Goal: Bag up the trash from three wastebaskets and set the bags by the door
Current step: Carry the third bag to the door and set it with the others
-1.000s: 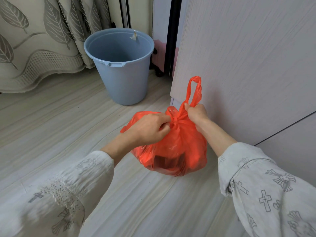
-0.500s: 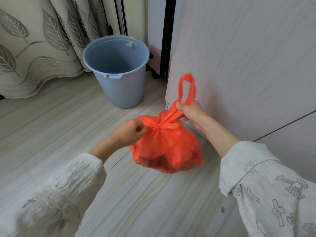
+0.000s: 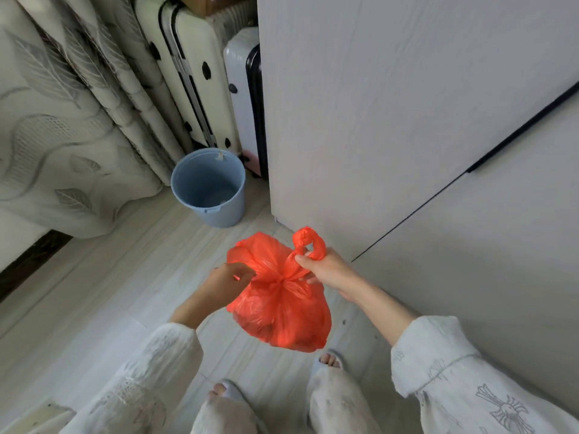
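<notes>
— What is nearest to you?

— My two feet in open slippers [image 3: 326, 363] on the pale wooden floor [image 3: 94, 292], and my sleeves with a printed pattern. Just above the feet hangs the orange bag [image 3: 282, 308]. It is full and it does not touch the floor; I hold it in the air in front of me.

— How do your hands hold it?

— My right hand [image 3: 329, 270] has its fingers curled around one handle of the bag, and the loop of this handle stands up above my fist. My left hand [image 3: 225, 281] pinches the other side of the plastic near the gathered neck, with the fingertips pressed together on it. The neck of the bag is twisted between the two hands.

— Is it knotted?

— I cannot tell; the folds hide it.

— And further away?

— To my right stands a light cabinet [image 3: 391, 120] with a dark line across it, close beside the bag. Beyond the bag, on the floor, is the blue wastebasket [image 3: 210, 189], upright, at the corner of the cabinet. Inside I see only its bottom and a small white scrap on the rim. Behind it, two suitcases [image 3: 200, 76] stand against each other, one cream with black dots, one white. To the left hangs a curtain [image 3: 62, 120] with leaf patterns, reaching the floor.
</notes>
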### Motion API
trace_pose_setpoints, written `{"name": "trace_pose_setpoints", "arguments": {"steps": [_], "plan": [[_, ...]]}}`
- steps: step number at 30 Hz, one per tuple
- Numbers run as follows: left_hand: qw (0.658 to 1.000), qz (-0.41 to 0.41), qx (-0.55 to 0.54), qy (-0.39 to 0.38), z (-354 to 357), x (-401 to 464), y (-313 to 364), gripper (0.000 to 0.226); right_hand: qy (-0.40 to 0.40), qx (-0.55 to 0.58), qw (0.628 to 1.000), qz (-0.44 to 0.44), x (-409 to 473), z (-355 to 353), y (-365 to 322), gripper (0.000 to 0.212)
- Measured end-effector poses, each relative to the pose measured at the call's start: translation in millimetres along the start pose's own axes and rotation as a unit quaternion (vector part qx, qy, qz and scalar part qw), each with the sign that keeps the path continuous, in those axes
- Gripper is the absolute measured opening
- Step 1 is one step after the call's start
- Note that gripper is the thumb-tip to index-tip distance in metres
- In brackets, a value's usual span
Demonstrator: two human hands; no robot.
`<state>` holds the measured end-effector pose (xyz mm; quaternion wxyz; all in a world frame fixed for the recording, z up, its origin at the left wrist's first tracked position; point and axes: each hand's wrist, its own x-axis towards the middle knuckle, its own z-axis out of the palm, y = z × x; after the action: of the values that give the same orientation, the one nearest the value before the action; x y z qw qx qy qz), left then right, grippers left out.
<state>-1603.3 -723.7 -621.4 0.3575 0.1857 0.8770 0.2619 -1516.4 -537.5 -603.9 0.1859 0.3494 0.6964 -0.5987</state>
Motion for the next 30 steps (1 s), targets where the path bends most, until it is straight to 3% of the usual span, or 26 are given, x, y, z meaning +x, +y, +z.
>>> {"name": "trace_pose_setpoints", "arguments": {"steps": [8, 11, 15, 18, 22, 30], "plan": [[0.996, 0.059, -0.047, -0.048, -57, -139, 144, 0.016, 0.036, -0.050, 0.998, 0.005, -181, -65, -45, 0.040], [0.992, 0.107, -0.056, -0.045, -63, -167, 190, 0.021, 0.087, -0.057, 0.995, -0.004, -230, -99, -52, 0.035], [0.978, 0.188, -0.040, -0.076, -63, -193, 243, 0.019, 0.194, 0.015, 0.981, -0.007, -309, -138, -43, 0.021], [0.957, 0.265, -0.021, -0.118, -48, -218, 274, 0.024, 0.278, 0.119, 0.953, -0.014, -377, -147, -16, 0.011], [0.930, 0.320, -0.003, -0.183, -12, -256, 306, 0.029, 0.363, 0.229, 0.903, -0.017, -461, -146, 21, 0.012], [0.856, 0.399, 0.078, -0.319, 115, -344, 399, 0.025, 0.533, 0.316, 0.785, 0.020, -616, -167, 130, 0.020]]}}
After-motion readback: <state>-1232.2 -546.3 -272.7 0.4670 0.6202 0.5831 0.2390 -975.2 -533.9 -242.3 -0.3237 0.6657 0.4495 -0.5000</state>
